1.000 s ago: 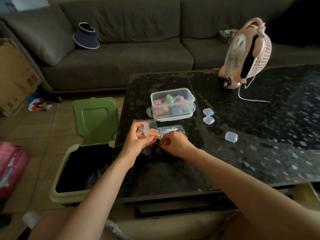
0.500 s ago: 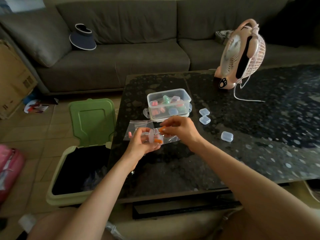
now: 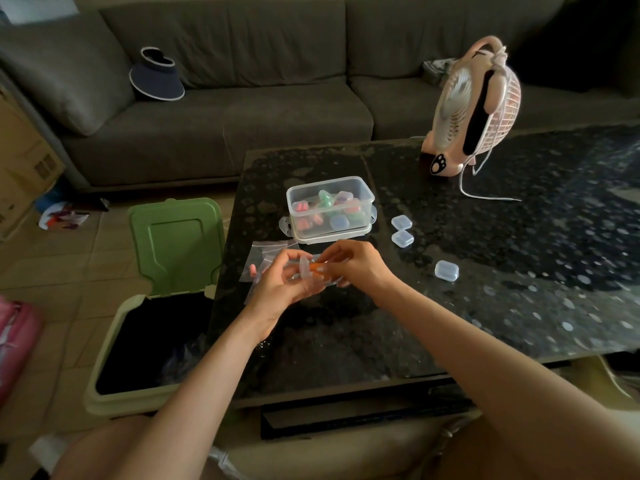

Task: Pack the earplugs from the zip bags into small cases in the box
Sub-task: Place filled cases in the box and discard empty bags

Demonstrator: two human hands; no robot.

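At mid-frame our right hand (image 3: 356, 265) has come back from the bags (image 3: 268, 251), its fingers pinching an orange earplug (image 3: 317, 268) into the open case (image 3: 304, 268) our left hand (image 3: 280, 285) grips; closing comes next, then the box (image 3: 330, 209).

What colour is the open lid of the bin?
Green, clearest in the head view: bin lid.

Since a second ago: right hand (image 3: 353, 263) up off the zip bags (image 3: 273, 252) and in against the left hand (image 3: 284, 282); now pressing an orange earplug (image 3: 317, 268) at the small clear case (image 3: 304, 270) held there, fingertips touching.
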